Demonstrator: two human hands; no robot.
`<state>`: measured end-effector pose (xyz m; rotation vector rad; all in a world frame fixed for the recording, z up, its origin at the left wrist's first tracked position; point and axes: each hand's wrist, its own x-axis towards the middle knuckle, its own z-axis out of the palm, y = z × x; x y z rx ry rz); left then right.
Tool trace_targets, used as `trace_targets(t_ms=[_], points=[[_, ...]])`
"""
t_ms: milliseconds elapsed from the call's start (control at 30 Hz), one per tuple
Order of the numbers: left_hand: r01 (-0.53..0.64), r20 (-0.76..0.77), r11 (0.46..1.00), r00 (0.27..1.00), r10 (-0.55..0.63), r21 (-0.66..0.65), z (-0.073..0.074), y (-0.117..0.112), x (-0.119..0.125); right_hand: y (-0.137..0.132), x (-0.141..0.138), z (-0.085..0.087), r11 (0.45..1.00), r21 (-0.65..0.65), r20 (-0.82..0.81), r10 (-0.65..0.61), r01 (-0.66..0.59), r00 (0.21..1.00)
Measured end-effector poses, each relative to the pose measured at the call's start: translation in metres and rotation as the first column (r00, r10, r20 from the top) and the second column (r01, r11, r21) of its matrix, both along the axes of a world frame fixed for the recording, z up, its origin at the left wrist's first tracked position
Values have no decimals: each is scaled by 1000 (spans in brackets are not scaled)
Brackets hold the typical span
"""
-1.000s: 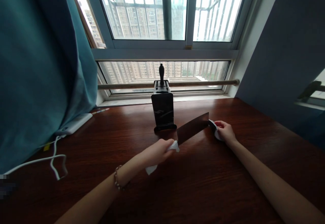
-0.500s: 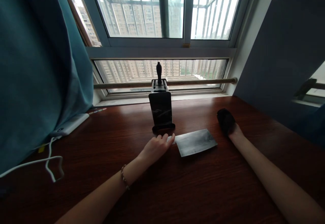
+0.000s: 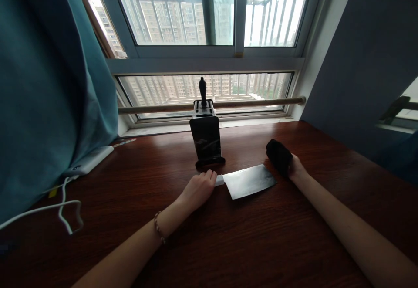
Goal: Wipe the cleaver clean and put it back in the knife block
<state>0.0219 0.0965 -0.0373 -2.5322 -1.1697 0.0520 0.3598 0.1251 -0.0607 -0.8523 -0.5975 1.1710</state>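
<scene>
My left hand (image 3: 200, 188) is closed around the pale handle of a cleaver (image 3: 250, 181), whose broad, shiny blade points right just above the tabletop or on it; I cannot tell which. To the right of the blade tip, my right hand (image 3: 296, 168) holds a bunched black cloth (image 3: 278, 156) that hides its fingers. The cloth is close to the blade's far corner, and whether they touch is unclear. Behind the cleaver stands a black knife block (image 3: 206, 140), with one black-handled tool (image 3: 203, 91) upright in its slotted top.
Beneath everything is a dark red-brown wooden table (image 3: 183, 249). On the left are a white power strip (image 3: 93, 160), a white cable (image 3: 62, 211) and a blue curtain (image 3: 98, 100). A barred window (image 3: 176, 18) and a horizontal rail (image 3: 254, 103) lie beyond the table; a wall (image 3: 352, 79) borders the right.
My right hand has moved left with the black cloth, closer to the blade. My left index finger, formerly stretched along the handle, is now curled in, and more handle shows.
</scene>
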Motion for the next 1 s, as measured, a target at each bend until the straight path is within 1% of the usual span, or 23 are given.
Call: trace_targets(t_ms=[100,167,200,233,267,300,333,367,400,433,467,500,533,567,700,800,900,967,1000], points=[[-59,52,995,997,63,-85,4,-2,2,-3,-4,5,997,-80,99,3,5,995],[-81,71,990,993,90,-114,5,-3,2,-9,-14,10,998,-63,220,-13,28,975],[-92,72,988,992,102,-128,6,-3,2,-14,-22,12,999,-37,308,2,10,951],[-100,69,985,991,111,-142,6,-3,2,-20,-31,15,999,-5,417,35,-36,908],[-104,65,982,991,116,-155,5,-3,2,-27,-42,18,992,22,546,92,-124,832],[-106,60,980,991,117,-166,5,-2,2,-36,-53,21,971,48,675,141,-234,724],[-103,57,979,992,115,-174,4,-2,2,-44,-64,23,930,79,800,156,-360,579],[-97,54,979,993,108,-179,4,-2,1,-53,-73,26,867,106,902,122,-487,413],[-89,52,979,994,100,-181,3,-1,1,-61,-82,28,783,86,969,79,-616,236],[-82,49,980,994,93,-182,2,-1,1,-68,-89,29,715,44,996,20,-697,82],[-76,47,980,995,86,-183,1,-1,1,-74,-94,29,676,-2,999,-35,-737,-35],[-70,45,981,996,80,-183,0,0,1,-77,-97,29,664,-44,990,-71,-746,-122],[-65,44,981,996,74,-182,-1,0,1,-79,-99,28,681,-67,980,-93,-729,-176],[-61,43,982,997,70,-180,-2,0,1,-79,-100,26,712,-76,973,-101,-698,-209],[-49,44,983,997,58,-177,-6,0,2,-72,-95,21,844,-66,956,-99,-532,-276],[-42,44,984,998,50,-176,-8,0,2,-65,-87,20,912,-67,941,-77,-404,-329],[-37,41,984,998,45,-173,-8,0,2,-59,-79,20,958,-49,919,-67,-282,-388],[-39,38,984,998,46,-171,-7,0,2,-57,-74,20,965,-25,912,-85,-260,-401],[-41,36,984,998,48,-171,-7,0,2,-56,-73,20,960,-14,915,-100,-280,-391]])
